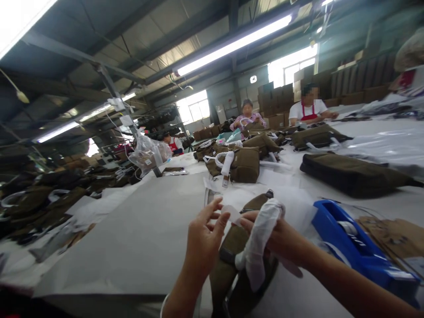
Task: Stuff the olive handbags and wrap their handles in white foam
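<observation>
An olive-green bag lies on the table in front of me, its handle wrapped in white paper. My right hand reaches behind the wrapped handle, which hides part of it. Thumb and fingers there pinch a small translucent white strip, possibly tape. Just left of the strip, my left hand is raised with its fingers apart. Its thumb tip is close to the strip; whether they touch I cannot tell.
A blue tape dispenser stands at right beside brown cardboard. Several olive bags lie further back, a larger one at right. Grey-white sheeting covers the left table. A metal post rises there. Co-workers sit beyond.
</observation>
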`<move>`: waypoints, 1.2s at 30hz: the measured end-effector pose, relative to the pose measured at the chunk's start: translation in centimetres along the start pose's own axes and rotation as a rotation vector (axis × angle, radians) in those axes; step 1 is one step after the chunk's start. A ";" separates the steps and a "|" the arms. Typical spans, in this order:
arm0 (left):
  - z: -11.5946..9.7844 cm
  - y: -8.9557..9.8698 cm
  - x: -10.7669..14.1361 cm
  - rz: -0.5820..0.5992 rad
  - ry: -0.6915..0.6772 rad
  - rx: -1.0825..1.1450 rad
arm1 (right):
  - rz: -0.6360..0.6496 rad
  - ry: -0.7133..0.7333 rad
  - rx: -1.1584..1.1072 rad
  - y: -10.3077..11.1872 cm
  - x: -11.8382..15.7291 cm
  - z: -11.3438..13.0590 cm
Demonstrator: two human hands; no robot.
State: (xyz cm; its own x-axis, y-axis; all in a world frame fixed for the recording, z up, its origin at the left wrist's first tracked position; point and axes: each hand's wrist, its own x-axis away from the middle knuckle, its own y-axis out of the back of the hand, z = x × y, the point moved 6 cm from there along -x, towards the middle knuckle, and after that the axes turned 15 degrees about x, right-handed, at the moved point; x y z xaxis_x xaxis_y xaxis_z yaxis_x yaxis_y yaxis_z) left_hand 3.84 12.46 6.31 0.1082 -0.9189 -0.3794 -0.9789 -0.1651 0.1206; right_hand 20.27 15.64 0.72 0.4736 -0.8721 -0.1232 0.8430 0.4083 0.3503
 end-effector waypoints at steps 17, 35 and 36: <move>-1.8 -3.2 0.3 0.146 0.055 0.293 | -0.467 0.083 0.680 7.3 9.6 3.1; -3.4 -3.0 0.1 0.143 -0.087 0.237 | -0.534 0.397 0.220 5.4 5.8 6.0; -3.5 -3.0 0.0 0.134 -0.110 0.215 | -0.598 0.452 0.315 5.4 5.9 6.6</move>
State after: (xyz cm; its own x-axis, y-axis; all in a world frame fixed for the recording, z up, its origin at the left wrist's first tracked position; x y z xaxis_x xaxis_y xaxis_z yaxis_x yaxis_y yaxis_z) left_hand 7.37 11.70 9.19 -0.0326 -0.8810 -0.4721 -0.9988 0.0459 -0.0167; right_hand 25.94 10.93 8.03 0.0796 -0.6977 -0.7119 0.9067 -0.2460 0.3425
